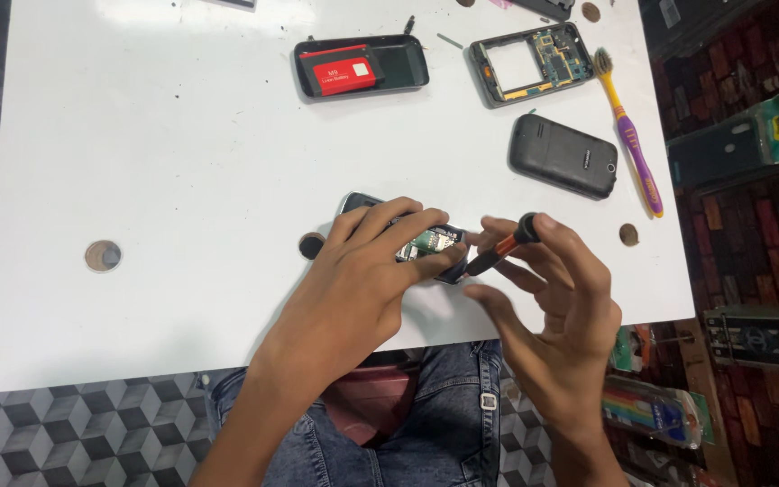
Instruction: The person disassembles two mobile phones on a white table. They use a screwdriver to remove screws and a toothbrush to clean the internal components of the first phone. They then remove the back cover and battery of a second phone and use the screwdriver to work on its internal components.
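My left hand (362,280) presses down on a small opened phone (426,242) lying on the white table (164,180); its green circuit board shows between my fingers. My right hand (547,298) holds a screwdriver (500,251) with an orange shaft and a black cap. The screwdriver's tip points left and down into the phone's open back.
At the far side lie a black phone shell with a red battery (361,65), a stripped phone frame (530,61), a black back cover (563,155) and a yellow-purple toothbrush (628,131). Round holes (103,255) dot the table. Packaged goods sit on the right.
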